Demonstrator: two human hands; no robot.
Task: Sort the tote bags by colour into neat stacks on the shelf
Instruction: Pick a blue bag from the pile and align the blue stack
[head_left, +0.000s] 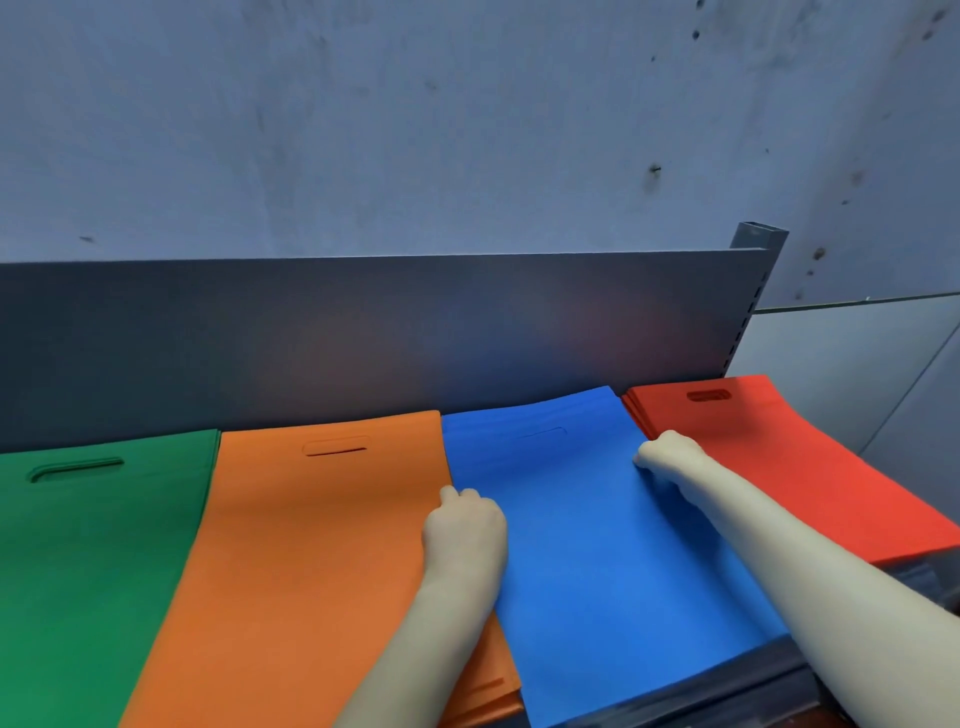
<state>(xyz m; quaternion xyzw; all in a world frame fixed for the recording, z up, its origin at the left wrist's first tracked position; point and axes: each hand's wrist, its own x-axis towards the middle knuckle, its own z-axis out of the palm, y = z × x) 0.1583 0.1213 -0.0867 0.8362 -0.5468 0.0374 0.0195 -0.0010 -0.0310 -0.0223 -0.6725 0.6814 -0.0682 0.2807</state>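
Left hand and right hand grip blue stack edges, fingertips hidden.

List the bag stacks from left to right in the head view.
green stack → orange stack → blue stack → red stack

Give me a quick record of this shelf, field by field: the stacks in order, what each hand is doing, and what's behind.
stacks, left to right: green stack, orange stack, blue stack, red stack
left hand: grips the blue stack's left edge
right hand: grips the blue stack's right edge
lie of stacks: flat, side by side
behind: dark back panel, grey wall
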